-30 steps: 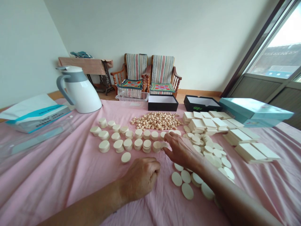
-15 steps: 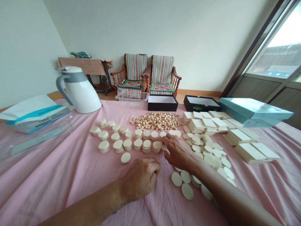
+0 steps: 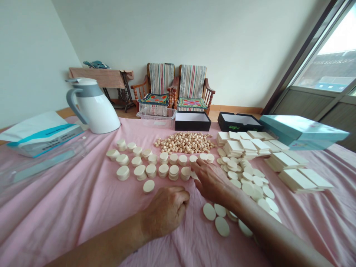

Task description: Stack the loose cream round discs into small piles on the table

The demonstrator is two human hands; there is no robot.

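My left hand [image 3: 167, 211] lies closed in a fist on the pink cloth [image 3: 69, 211], just below short stacks of cream discs [image 3: 151, 170]. One loose disc [image 3: 148, 186] sits close above it. My right hand [image 3: 213, 181] reaches forward with fingers apart, its fingertips resting at a stack [image 3: 185, 172] and small discs [image 3: 193, 158]. Under and right of it lie scattered flat discs [image 3: 247, 189], and larger ovals [image 3: 209, 211] sit nearer me. Behind the stacks is a heap of small tan beads [image 3: 185, 143].
Stacks of cream rectangular tiles [image 3: 294, 180] fill the right side, below a teal box [image 3: 302, 132]. Two black boxes [image 3: 192, 121] stand at the back beside a clear plastic tub [image 3: 155, 118]. A white jug [image 3: 94, 107] and a plastic-wrapped packet [image 3: 41, 134] sit at the left.
My right hand has slid slightly left and forward among the discs, with its fingers spreading. My left fist has stayed in place.
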